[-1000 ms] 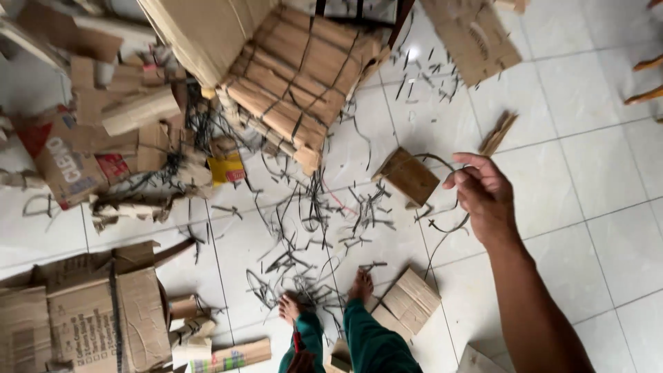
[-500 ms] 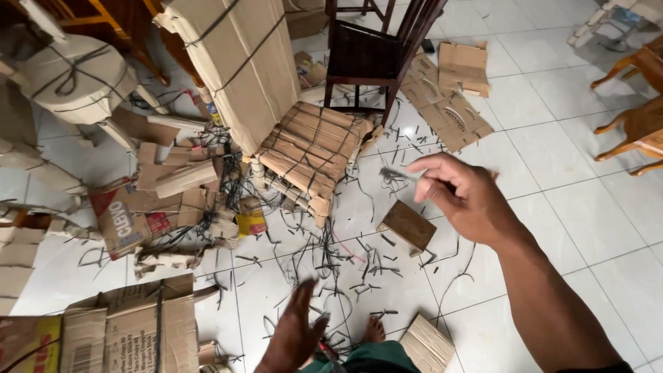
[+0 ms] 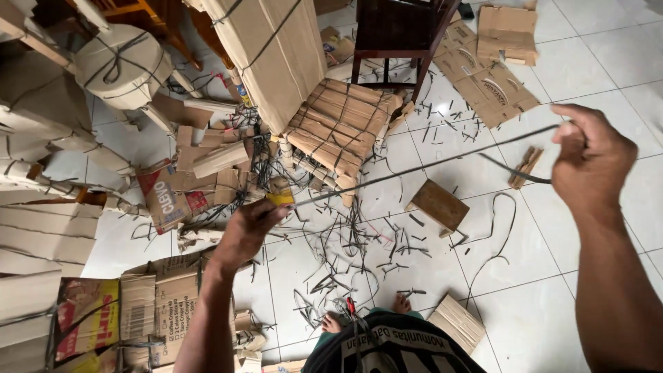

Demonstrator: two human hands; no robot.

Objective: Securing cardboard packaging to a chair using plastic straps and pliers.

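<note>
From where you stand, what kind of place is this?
Probably a furniture packing area: a cardboard-wrapped chair, a bare dark wooden chair, and cut black strap scraps littering the white tiled floor.

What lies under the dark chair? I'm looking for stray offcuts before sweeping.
Under the dark chair, between its legs, bare white floor tile shows with a few short black strap bits. The front part is hidden by the strapped cardboard bundle leaning before it.

Both hands raised, spread wide apart

The left hand (image 3: 247, 231) is pinching shut low; the right hand (image 3: 592, 160) is gripping higher up.
</note>
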